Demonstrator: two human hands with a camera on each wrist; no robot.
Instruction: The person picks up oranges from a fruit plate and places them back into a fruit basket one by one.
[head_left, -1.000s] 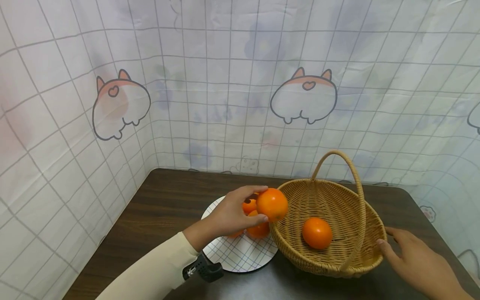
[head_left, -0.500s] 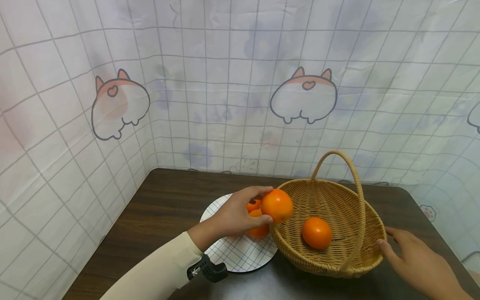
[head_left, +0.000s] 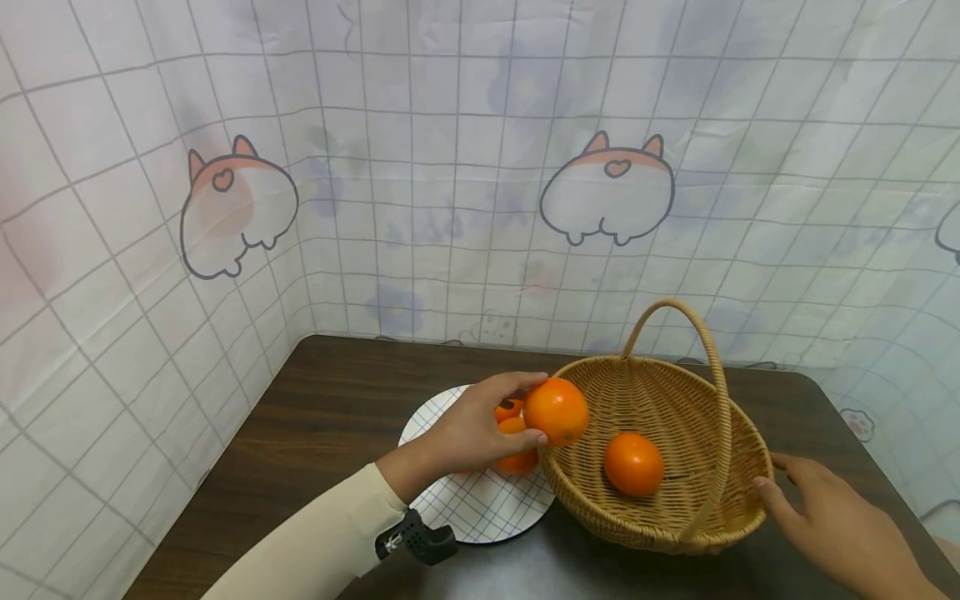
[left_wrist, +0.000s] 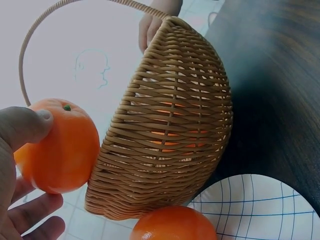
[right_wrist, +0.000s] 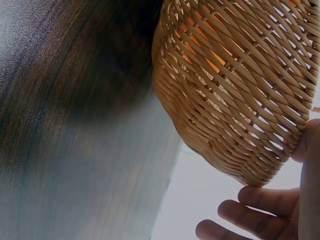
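Observation:
My left hand (head_left: 467, 432) grips an orange (head_left: 557, 412) between thumb and fingers, over the left rim of a wicker basket (head_left: 660, 540). A small green stem spot shows on this orange in the left wrist view. Inside the basket lies another orange (head_left: 633, 465). Below my left hand, more oranges (head_left: 517, 460) sit on a round plate (head_left: 498, 512), partly hidden by the hand; one has a dark stem end. At the basket's right rim my right hand (head_left: 832, 517) pinches the edge with thumb and forefinger. Its other fingers (right_wrist: 250, 215) spread below the rim in the right wrist view.
The basket's tall arched handle (head_left: 722, 400) rises above its opening. A dark wooden table (head_left: 330, 400) lies under everything. Behind and beside it hangs a white gridded curtain (head_left: 450, 208) with cartoon prints.
My left hand has carried its orange slightly to the right, from the plate's edge to the basket's rim, then nearly stopped. My right hand and the basket have stayed in place.

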